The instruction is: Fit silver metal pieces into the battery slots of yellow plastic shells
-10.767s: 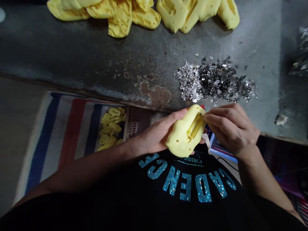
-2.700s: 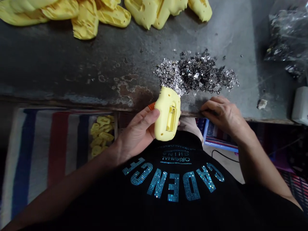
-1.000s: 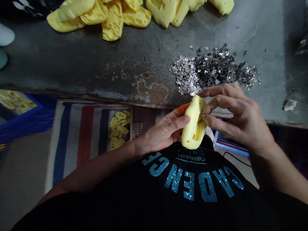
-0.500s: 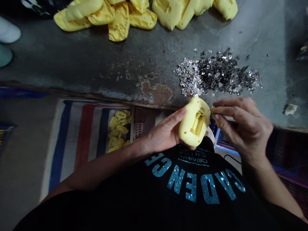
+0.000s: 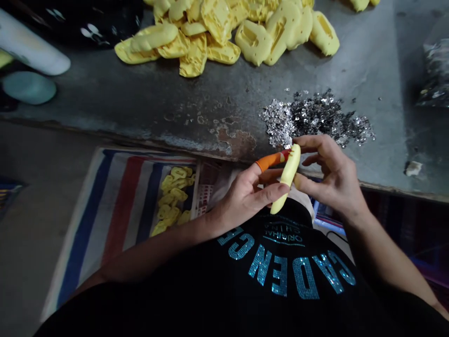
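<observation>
A yellow plastic shell [image 5: 288, 175] is held edge-on in front of my body, just off the bench edge. My left hand [image 5: 250, 192] grips it from the left, thumb on the near side; an orange cover sits on one finger. My right hand [image 5: 328, 173] touches the shell's right side with its fingertips and thumb, closed round the upper and middle edge. Whether a small part sits between the right fingertips cannot be seen. Just beyond the hands, a pile of small shiny metal pieces [image 5: 317, 117] lies on the grey bench [image 5: 140, 103].
Many yellow shells [image 5: 220, 51] are heaped at the back of the bench. At the left lie a white cylinder [image 5: 38, 42] and a teal rounded object [image 5: 30, 87]. A clear bag of metal pieces [image 5: 437, 75] lies far right. Below, a box holds more yellow pieces [image 5: 171, 201] beside a striped sheet [image 5: 119, 210].
The shell has turned from showing its slotted face to edge-on. My right hand has moved left, from the shell's side onto it. The view has shifted, showing more of the bench's back.
</observation>
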`<state>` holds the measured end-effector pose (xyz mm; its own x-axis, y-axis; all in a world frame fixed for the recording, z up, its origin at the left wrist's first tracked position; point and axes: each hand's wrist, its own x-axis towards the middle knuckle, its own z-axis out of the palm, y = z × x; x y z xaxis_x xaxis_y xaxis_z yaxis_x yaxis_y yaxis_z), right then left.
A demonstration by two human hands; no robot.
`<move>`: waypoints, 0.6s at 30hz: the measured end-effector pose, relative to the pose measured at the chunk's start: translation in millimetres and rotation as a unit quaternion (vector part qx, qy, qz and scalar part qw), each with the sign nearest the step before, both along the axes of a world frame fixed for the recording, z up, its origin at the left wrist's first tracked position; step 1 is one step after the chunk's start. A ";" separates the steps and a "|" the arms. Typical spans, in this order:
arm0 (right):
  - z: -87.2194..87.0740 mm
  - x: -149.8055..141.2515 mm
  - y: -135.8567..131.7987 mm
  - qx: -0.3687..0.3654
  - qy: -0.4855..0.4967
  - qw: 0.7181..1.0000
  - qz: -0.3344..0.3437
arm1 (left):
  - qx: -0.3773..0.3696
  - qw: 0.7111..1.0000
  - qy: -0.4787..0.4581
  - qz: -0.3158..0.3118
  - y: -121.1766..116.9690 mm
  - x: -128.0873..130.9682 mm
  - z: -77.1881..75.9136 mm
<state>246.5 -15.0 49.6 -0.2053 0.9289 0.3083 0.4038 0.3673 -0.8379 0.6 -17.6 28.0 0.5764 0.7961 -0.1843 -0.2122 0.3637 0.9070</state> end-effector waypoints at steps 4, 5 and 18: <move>-24.1 -9.6 -12.5 0.049 0.110 0.992 -0.047 | 0.242 0.964 0.104 0.022 -3.6 -10.3 7.8; -29.7 -10.9 -15.4 0.071 0.123 0.988 -0.056 | 0.319 0.940 0.116 0.038 -3.7 -11.1 9.4; -53.1 -16.7 -2.8 0.283 0.106 0.949 -0.094 | 0.498 0.857 0.085 0.107 3.9 -8.5 13.2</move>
<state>229.8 -17.8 -3.5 0.0695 0.6168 0.7841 0.3509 0.7206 -0.5980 -7.9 -13.7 41.3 0.4293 0.6918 0.5806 -0.0117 -0.6385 0.7695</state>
